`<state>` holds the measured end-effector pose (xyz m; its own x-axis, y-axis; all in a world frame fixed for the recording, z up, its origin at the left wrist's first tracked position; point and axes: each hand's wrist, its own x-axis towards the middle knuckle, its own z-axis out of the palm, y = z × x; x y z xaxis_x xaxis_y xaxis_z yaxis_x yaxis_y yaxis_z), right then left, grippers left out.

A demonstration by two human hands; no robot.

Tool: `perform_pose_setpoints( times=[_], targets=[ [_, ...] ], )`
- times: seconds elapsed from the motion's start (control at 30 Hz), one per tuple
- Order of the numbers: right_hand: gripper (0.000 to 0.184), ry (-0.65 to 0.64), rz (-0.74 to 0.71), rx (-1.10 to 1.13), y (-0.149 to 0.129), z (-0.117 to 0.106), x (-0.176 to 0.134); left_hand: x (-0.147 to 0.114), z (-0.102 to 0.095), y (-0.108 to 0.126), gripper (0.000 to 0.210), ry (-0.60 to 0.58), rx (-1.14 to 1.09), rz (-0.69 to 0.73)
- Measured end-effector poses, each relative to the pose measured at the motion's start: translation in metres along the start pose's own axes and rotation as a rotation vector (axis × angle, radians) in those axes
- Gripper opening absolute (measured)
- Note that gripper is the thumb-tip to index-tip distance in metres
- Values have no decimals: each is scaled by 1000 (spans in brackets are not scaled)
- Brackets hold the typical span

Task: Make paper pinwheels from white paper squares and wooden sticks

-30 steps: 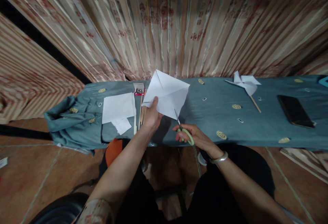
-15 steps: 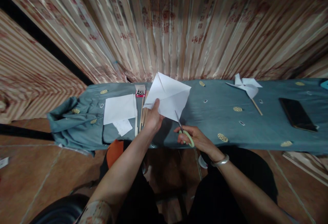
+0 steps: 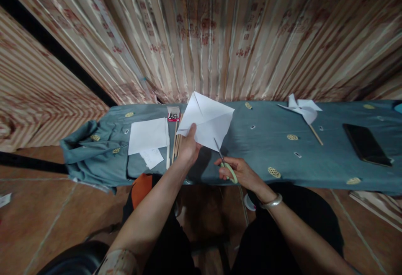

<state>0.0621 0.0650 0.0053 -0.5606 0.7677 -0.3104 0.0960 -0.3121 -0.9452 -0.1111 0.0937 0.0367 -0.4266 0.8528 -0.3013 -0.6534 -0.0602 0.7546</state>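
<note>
A square sheet of white paper (image 3: 212,118) is held up over the table by my left hand (image 3: 190,146), thumb on top and fingers beneath. A slit runs in from its top corner, and crease lines cross it. My right hand (image 3: 236,171) grips a pair of scissors (image 3: 231,174) by the light green handles. Their blades lie at the paper's lower corner, pointing toward its middle. Just left of the paper are several thin wooden sticks (image 3: 178,141) and a small red-and-white box (image 3: 173,115) of shiny metal pieces.
A stack of white paper (image 3: 147,134), a smaller scrap (image 3: 152,158) and a white pen-like stick (image 3: 168,149) lie on the left of the green tablecloth (image 3: 260,145). To the right are a paper pinwheel (image 3: 306,109) and a black phone (image 3: 366,144). A curtain (image 3: 201,36) hangs behind.
The whole view has shifted slightly, with everything sitting a little lower. Both hands, the paper and the scissors keep nearly the same positions relative to each other.
</note>
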Motion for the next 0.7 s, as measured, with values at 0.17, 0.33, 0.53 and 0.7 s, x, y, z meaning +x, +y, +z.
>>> perform_pose_setpoints(
  times=[0.17, 0.33, 0.53, 0.7],
  targets=[
    [38, 14, -12, 16, 4, 0, 1, 1, -1, 0, 31, 8, -7, -10],
    [42, 10, 3, -4, 5, -1, 3, 0, 1, 2, 28, 5, -11, -4],
    [44, 14, 11, -27, 7, -1, 5, -1, 3, 3, 26, 26, -2, -21],
    [44, 20, 7, -39, 8, -2, 4, 0, 1, 3, 27, 15, -5, -13]
  ],
)
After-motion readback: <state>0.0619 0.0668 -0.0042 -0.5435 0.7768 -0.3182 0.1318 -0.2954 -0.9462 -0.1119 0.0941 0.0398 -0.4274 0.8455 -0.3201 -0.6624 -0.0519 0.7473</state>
